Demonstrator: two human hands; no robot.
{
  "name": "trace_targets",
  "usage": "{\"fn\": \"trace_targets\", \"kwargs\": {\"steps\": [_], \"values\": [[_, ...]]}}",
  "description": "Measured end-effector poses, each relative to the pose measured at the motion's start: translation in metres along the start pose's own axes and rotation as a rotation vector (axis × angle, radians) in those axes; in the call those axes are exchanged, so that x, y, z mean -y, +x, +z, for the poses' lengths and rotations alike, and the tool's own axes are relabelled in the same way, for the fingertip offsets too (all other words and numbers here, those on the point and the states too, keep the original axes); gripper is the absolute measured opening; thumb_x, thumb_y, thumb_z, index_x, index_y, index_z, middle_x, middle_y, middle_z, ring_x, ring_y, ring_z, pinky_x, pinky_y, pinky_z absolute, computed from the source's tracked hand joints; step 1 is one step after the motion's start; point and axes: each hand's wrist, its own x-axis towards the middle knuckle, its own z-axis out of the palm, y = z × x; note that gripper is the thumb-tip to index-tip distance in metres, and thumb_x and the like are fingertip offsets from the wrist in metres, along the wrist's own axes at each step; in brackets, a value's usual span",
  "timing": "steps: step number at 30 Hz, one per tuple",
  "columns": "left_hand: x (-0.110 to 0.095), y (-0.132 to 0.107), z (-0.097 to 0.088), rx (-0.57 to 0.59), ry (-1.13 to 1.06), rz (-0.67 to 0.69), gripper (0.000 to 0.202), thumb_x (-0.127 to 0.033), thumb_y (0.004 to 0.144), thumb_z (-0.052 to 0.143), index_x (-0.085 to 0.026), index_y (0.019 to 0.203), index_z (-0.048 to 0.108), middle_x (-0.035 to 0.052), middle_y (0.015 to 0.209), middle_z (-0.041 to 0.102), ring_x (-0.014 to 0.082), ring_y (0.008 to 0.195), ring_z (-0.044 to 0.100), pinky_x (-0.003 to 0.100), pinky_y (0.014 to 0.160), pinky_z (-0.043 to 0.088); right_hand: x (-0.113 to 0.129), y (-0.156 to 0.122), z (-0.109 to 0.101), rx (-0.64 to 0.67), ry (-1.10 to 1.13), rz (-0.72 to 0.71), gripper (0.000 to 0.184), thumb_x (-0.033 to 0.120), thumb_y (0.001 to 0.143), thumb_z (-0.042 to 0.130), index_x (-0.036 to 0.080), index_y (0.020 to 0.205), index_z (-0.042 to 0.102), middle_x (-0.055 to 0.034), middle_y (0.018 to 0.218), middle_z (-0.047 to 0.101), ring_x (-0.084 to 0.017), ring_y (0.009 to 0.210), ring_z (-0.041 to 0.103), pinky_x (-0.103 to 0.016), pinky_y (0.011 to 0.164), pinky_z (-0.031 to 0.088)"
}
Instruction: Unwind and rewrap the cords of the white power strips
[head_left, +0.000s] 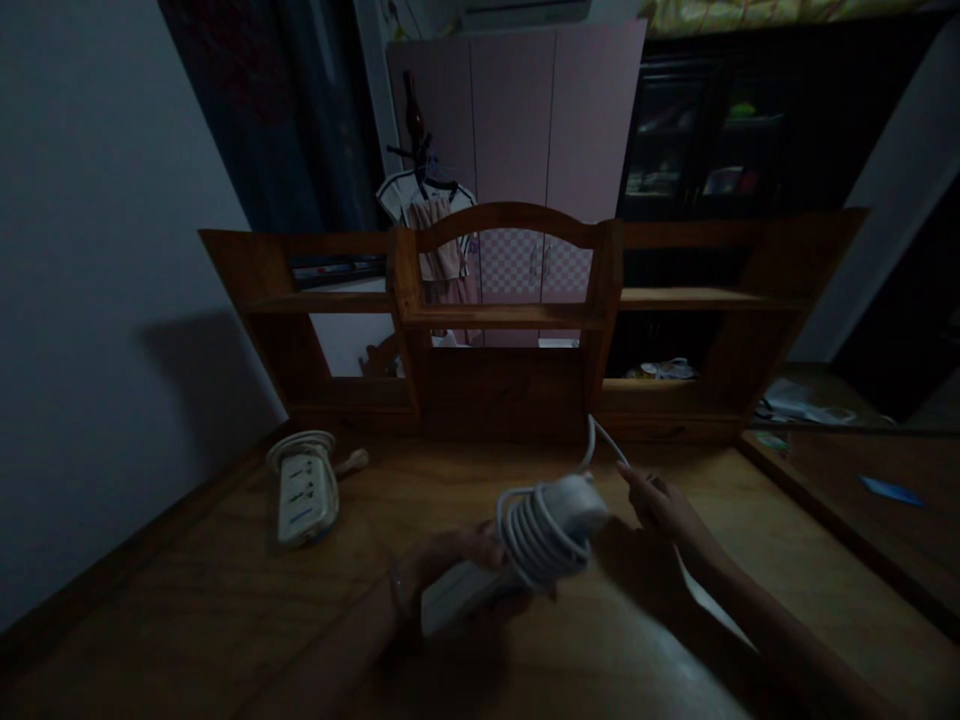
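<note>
My left hand (480,560) is closed around a white power strip (457,600), held tilted above the wooden desk. A white cord (536,535) is wound in several turns about the strip's far end. From there a loose length of the cord loops up and over to my right hand (656,505), whose fingers are closed on it. Whether the cord runs on below my right wrist is hard to make out in the dim light.
A second white power strip (304,500), its cord coiled, lies on the desk (360,600) at the left. Along the back stands a wooden shelf unit (510,318). A wall (97,300) borders the left side. Off to the right is a blue card (891,490) on a brown surface.
</note>
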Motion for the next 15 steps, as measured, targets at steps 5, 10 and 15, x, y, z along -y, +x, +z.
{"fn": "trace_targets", "kwargs": {"steps": [5, 10, 15], "values": [[-0.005, 0.001, 0.003, 0.023, 0.374, -0.321, 0.034, -0.037, 0.062, 0.078, -0.017, 0.087, 0.066, 0.0033, 0.079, 0.061, 0.0147, 0.060, 0.052, 0.024, 0.047, 0.040, 0.019, -0.006, -0.005, 0.148, 0.517, 0.032, 0.053, 0.060, 0.085, 0.053, 0.023, 0.056, 0.029, 0.0100, 0.044, 0.020, -0.006, 0.035, 0.013, -0.023, 0.037, 0.010], [0.000, 0.014, 0.003, -0.163, 0.298, -0.216, 0.036, -0.048, 0.072, 0.072, -0.016, 0.086, 0.063, 0.0035, 0.076, 0.057, 0.0113, 0.054, 0.050, 0.020, 0.043, 0.039, 0.029, -0.013, -0.019, 0.207, 0.753, -0.061, 0.052, 0.056, 0.092, 0.041, 0.024, 0.055, 0.024, 0.0092, 0.038, 0.013, -0.009, 0.035, 0.012, -0.027, 0.041, 0.023], [-0.002, 0.029, -0.004, -0.417, -0.157, 0.047, 0.041, -0.051, 0.082, 0.062, -0.011, 0.093, 0.058, 0.0038, 0.071, 0.055, 0.0096, 0.049, 0.050, 0.019, 0.041, 0.038, 0.026, -0.013, -0.029, 0.191, 0.879, -0.092, 0.050, 0.052, 0.093, 0.041, 0.024, 0.055, 0.026, 0.0078, 0.036, 0.016, -0.010, 0.036, 0.011, -0.027, 0.042, 0.023]]}}
